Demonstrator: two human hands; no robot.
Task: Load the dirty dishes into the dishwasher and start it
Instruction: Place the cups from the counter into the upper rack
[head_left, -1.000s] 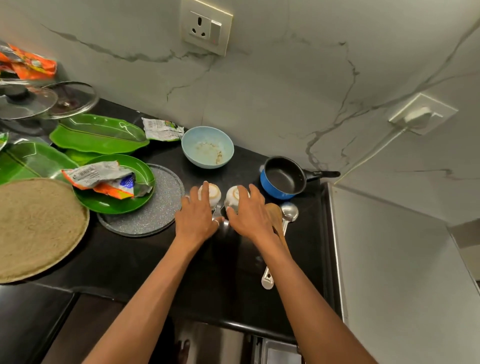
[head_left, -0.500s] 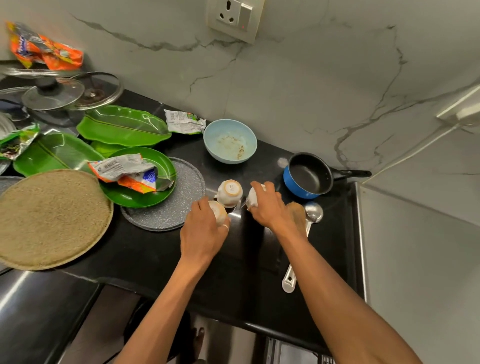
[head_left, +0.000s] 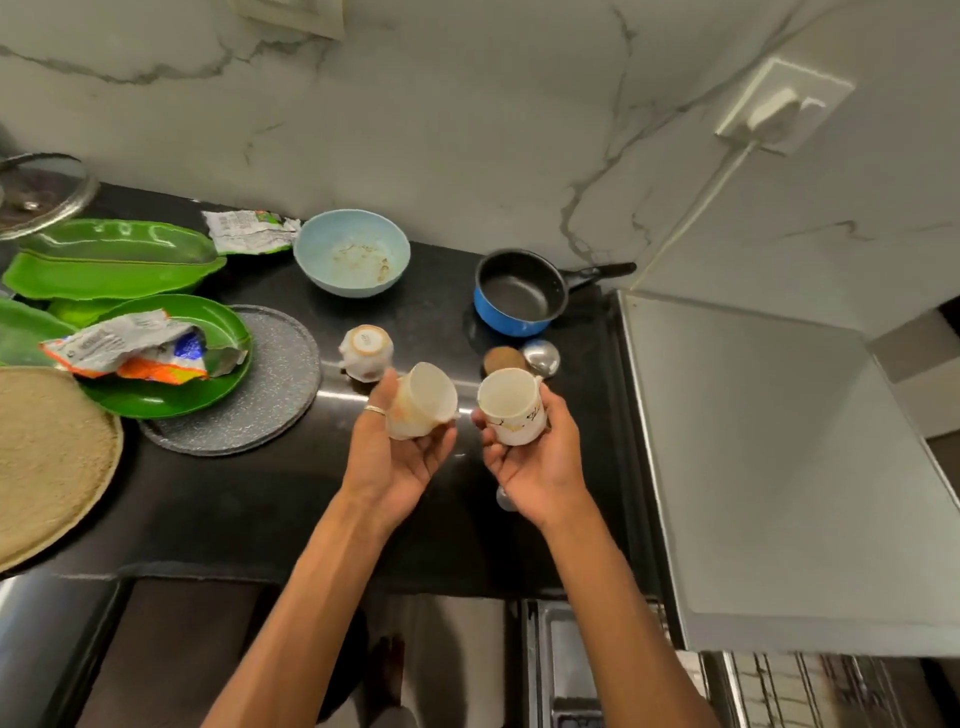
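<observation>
My left hand (head_left: 402, 457) holds a white cup (head_left: 423, 401) tilted on its side, palm up, above the black counter (head_left: 234, 499). My right hand (head_left: 535, 457) grips a second white cup (head_left: 511, 408) with a gold pattern, mouth up. A third cup (head_left: 365, 352) stands upside down on the counter just beyond my left hand. Further back sit a dirty light-blue bowl (head_left: 352, 253) and a blue saucepan (head_left: 519, 293). Behind the right cup lie a wooden spoon head (head_left: 503, 359) and a steel ladle head (head_left: 541, 357).
Green plates (head_left: 111, 260) and a round green plate (head_left: 171, 395) with snack wrappers (head_left: 140, 347) lie at the left on a grey speckled plate (head_left: 270, 384). A woven mat (head_left: 47, 457) is at far left. A grey appliance top (head_left: 779, 467) fills the right. A dishwasher rack (head_left: 810, 691) shows at bottom right.
Both hands have lifted a cup each off the counter and turned palm up, bringing the cups toward me. The third cup stays upside down on the counter.
</observation>
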